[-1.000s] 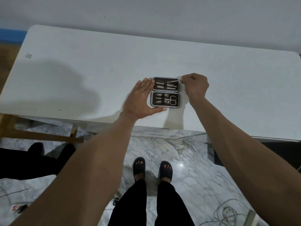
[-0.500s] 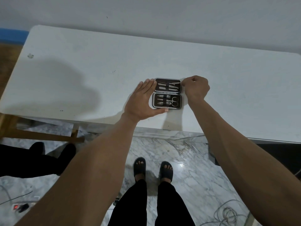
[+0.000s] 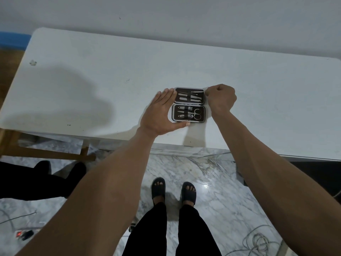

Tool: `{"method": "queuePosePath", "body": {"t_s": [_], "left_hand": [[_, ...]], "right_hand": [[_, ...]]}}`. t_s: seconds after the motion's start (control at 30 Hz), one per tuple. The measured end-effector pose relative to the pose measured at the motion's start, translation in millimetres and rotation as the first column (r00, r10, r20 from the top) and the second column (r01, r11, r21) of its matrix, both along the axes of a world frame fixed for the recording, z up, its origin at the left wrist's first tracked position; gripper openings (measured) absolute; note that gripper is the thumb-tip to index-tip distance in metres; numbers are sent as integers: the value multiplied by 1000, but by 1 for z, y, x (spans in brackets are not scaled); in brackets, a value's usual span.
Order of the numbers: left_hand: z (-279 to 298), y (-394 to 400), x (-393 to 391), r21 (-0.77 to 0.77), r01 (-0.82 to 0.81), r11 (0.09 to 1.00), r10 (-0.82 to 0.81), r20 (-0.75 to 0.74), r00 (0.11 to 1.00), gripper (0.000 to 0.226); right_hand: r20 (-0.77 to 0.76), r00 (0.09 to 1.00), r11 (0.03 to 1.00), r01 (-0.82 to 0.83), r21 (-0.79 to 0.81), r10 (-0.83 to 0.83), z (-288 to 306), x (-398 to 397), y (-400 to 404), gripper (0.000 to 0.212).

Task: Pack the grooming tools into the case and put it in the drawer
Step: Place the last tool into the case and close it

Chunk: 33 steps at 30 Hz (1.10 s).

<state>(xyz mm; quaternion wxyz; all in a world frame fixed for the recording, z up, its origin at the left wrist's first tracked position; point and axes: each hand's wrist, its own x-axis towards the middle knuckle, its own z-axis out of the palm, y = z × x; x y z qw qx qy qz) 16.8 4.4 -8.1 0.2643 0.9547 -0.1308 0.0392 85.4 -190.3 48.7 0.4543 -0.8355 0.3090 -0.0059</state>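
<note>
The grooming case (image 3: 188,120) lies open on the white table (image 3: 92,71), its two dark halves side by side, near and far. Metal tools sit in both halves; small scissors (image 3: 197,114) and clippers show in the near half. My left hand (image 3: 158,115) lies flat against the case's left side, fingers straight along the left edge and thumb along the near edge. My right hand (image 3: 220,100) is curled into a fist at the far half's right corner, fingertips pinching that edge. The fingertips themselves are hidden.
A pale rail (image 3: 184,152) runs under the table's front edge. Another person's dark legs (image 3: 36,180) are at the left by a wooden frame (image 3: 46,154). Cables (image 3: 258,242) and a power strip (image 3: 24,234) lie on the marble floor around my feet.
My right hand has curled tighter against the far right corner of the case. The left hand and the case have stayed where they were.
</note>
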Motion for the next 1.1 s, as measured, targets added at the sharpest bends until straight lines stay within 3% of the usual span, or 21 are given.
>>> {"method": "queuePosePath", "body": {"t_s": [0.37, 0.67, 0.8, 1.1], "left_hand": [[1, 0, 0, -16, 6, 1000, -6, -1, 1000, 121], [0, 0, 1, -20, 1, 1000, -1, 4, 1000, 123], [1, 1, 1, -9, 8, 1000, -9, -17, 1000, 123], [-1, 1, 0, 53, -24, 998, 25, -9, 1000, 117]], "right_hand": [[1, 987, 985, -162, -62, 162, -1, -7, 17, 11], [-12, 984, 980, -181, -79, 180, 2, -6, 16, 7], [11, 984, 980, -178, -93, 179, 2, -1, 7, 20], [-119, 945, 941, -319, -115, 306, 4, 13, -1, 16]]}}
